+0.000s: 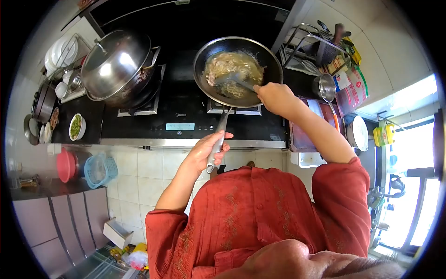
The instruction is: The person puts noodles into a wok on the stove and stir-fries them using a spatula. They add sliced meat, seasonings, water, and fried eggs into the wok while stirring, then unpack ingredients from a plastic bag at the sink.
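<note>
A dark frying pan (274, 65) with a long grey handle sits over the right burner of the black stove (186, 104). Pale strips of food (227, 63) lie in cloudy liquid inside it. My left hand (206, 149) is wrapped round the pan's handle (220, 137). My right hand (277, 98) grips a spatula (239, 80), its grey blade dipped into the food; most of its handle is hidden in my fist.
On the left burner stands a wok under a domed metal lid (116, 65). A bowl of chopped greens (77, 126) rests on the left counter. To the right are a utensil rack (302, 44), a metal ladle (326, 87) and a white bowl (357, 133). Baskets (101, 171) stand at lower left.
</note>
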{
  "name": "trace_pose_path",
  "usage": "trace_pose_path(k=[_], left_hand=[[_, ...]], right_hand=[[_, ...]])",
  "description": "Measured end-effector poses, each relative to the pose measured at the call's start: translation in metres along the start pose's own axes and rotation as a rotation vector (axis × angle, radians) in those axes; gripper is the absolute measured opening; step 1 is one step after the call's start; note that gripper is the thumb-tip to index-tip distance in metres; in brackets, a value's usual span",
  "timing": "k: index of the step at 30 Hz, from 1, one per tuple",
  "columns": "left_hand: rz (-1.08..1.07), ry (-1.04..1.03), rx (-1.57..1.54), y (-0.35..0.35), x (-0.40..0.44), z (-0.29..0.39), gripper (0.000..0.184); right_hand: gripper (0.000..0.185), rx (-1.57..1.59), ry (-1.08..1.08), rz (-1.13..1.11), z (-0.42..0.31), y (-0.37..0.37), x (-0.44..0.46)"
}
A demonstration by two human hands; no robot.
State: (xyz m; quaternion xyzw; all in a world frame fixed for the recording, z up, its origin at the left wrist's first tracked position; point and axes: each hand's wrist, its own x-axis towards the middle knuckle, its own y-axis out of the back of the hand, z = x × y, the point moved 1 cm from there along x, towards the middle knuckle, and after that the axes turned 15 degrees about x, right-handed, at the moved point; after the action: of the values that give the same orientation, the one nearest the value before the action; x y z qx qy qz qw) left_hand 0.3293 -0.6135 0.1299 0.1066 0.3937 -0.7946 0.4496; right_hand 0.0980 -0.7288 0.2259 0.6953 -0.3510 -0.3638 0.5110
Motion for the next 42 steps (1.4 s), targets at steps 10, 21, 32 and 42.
trace_pose_path(k=[10, 21, 32, 42], left_hand=[[0.000, -0.015, 0.012, -0.001, 0.001, -0.001, 0.040], [-0.013, -0.114, -0.109, 0.004, 0.006, -0.009, 0.043], [-0.006, -0.097, -0.149, 0.003, 0.005, -0.007, 0.042], [0.053, -0.096, -0.096, -0.004, 0.003, -0.005, 0.044]], right_hand=[[0.031, 0.126, -0.127, -0.025, 0.019, 0.028, 0.006], [0.021, 0.043, -0.126, 0.089, 0.028, 0.002, 0.036], [0.020, -0.042, -0.088, 0.162, 0.027, 0.015, 0.018], [0.028, -0.267, -0.048, 0.013, -0.010, -0.003, 0.014]])
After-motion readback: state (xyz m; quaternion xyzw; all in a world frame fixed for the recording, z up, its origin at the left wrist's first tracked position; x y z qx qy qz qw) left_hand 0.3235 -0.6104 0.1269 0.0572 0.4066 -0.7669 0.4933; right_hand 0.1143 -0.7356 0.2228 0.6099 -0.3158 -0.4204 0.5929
